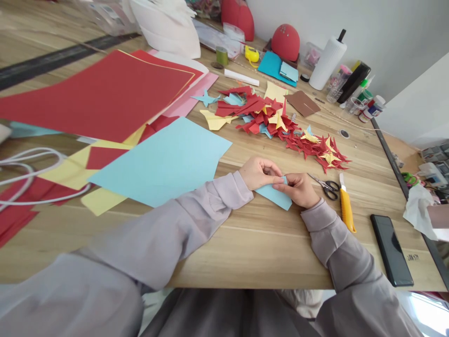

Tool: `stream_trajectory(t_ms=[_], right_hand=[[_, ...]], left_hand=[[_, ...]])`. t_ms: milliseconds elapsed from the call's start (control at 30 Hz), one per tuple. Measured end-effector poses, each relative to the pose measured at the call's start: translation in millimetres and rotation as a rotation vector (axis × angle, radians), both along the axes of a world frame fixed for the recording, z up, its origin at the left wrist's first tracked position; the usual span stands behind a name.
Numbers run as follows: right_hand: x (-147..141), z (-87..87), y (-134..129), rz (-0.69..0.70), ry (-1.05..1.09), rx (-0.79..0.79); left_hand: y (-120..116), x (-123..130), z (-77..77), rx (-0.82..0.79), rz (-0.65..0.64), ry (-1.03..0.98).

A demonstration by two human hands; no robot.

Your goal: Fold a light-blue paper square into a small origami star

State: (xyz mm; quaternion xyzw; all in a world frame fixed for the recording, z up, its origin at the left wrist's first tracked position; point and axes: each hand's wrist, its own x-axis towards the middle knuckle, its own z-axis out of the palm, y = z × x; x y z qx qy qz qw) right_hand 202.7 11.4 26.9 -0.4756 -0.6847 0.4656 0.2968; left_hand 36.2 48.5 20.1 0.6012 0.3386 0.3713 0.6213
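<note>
From here the widest thing I can see is the wooden table (pixel 224 243), with large red paper sheets (pixel 94 98) and a big light-blue sheet (pixel 161 161) spread across its left side. Beyond my operator's hands lies a heap of folded red, yellow and blue paper shapes (pixel 280 122). Both grey-mauve sleeves (pixel 175 224) reach in from the bottom of the view, bringing the left hand (pixel 257 173) and right hand (pixel 293 189) together over the table, just in front of the heap. Between them is the blue paper piece (pixel 275 196), a small, flat, light-blue strip that angles down and to the right, with its lower end resting near the table and a small tip showing at the top. The right fingers (pixel 286 187) are clamped on it, and the left fingertips (pixel 277 172) press in from the other side, so the hands pinch it together. Those fingers hide the middle of the strip, and I cannot tell whether it is folded there. Just right of the right hand lie black-handled scissors (pixel 328 188), touching nothing I can make out, and beside them a yellow utility knife (pixel 346 206).
</note>
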Motion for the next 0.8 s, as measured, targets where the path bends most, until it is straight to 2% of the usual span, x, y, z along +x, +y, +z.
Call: stream_trajectory(t_ms=[133,300,500,800], right_hand=[[-1.1,1.7,0.4,-0.035,0.032,0.023],[0.9,2.8,1.0,-0.118,0.086,0.034],[3.6,3.4,0.7,0.000,0.024,0.065],[-0.7,7.0,1.1,0.058,0.032,0.088]], left_hand=[[1.4,-0.5,0.8,-0.007,0.017,-0.022],[3.1,-2.7,2.5,-0.042,0.109,-0.038],[-0.5,-1.6,4.7,-0.033,0.007,-0.074],[0.6,-0.7,0.8,-0.079,-0.010,-0.092]])
